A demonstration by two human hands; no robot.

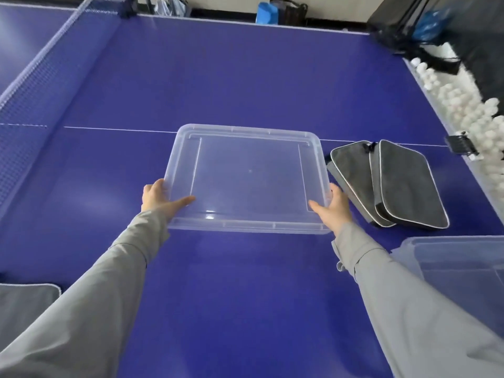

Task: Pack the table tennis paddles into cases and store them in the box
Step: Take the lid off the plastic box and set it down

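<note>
A clear plastic lid (249, 148) is held flat over the middle of the blue table tennis table (218, 77). My left hand (159, 200) grips its near left corner, thumb on top. My right hand (334, 207) grips its near right corner the same way. Two dark grey paddle cases (403, 186) lie overlapping on the table just right of the lid. The clear box (463, 263) stands at the near right, partly behind my right sleeve. What the cases contain is hidden.
The net (32, 72) runs along the left. A trough of several white balls (469, 110) lines the right edge beyond the table. A grey fabric item (24, 301) lies at the near left corner. Bags stand on the floor behind the table.
</note>
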